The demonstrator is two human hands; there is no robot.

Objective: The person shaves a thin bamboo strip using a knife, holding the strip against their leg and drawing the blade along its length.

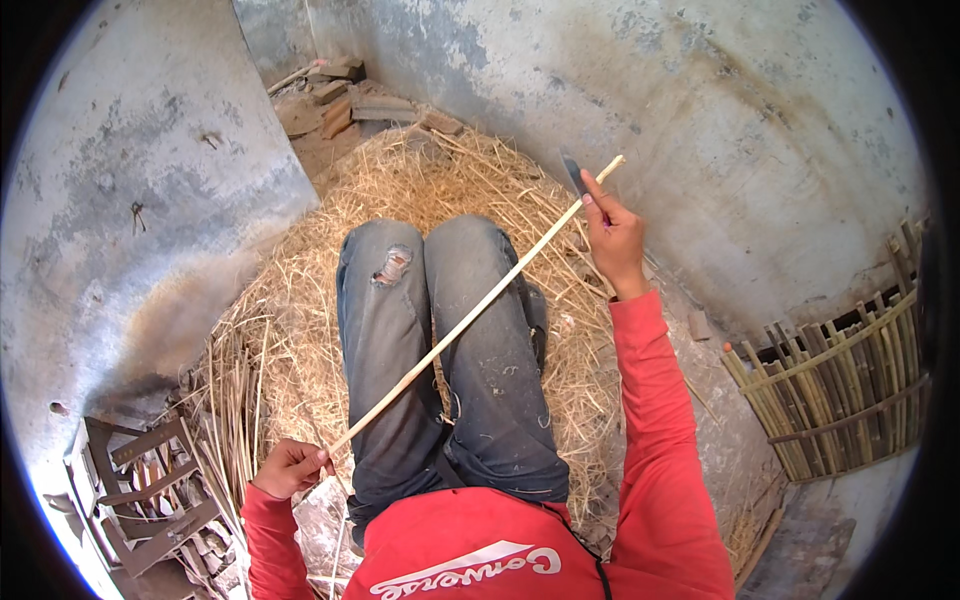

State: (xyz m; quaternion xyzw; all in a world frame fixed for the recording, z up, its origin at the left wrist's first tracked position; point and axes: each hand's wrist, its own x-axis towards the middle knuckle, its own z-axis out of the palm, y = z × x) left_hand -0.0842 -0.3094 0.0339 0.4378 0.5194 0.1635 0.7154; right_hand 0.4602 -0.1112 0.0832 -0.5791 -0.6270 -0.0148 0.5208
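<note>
A long, pale peeled stick [480,305] slants across my lap, its far end up to the right. My left hand [290,468] is closed in a pinch on its near end, beside my left thigh. Out past my right knee, my right hand [615,238] is closed round a knife, whose handle is hidden in the fingers. The dark knife blade [573,173] pokes out past the thumb, and the stick crosses right at it. Whether blade and stick touch, I cannot tell. Under the stick are my legs in worn blue jeans [490,370].
Straw-like shavings [400,180] cover the floor around my legs. Thin split strips [230,400] lie at the left, near a broken brown frame [150,490]. A slatted basket [840,385] stands at the right. Bricks [380,108] are piled by the stained wall [700,120].
</note>
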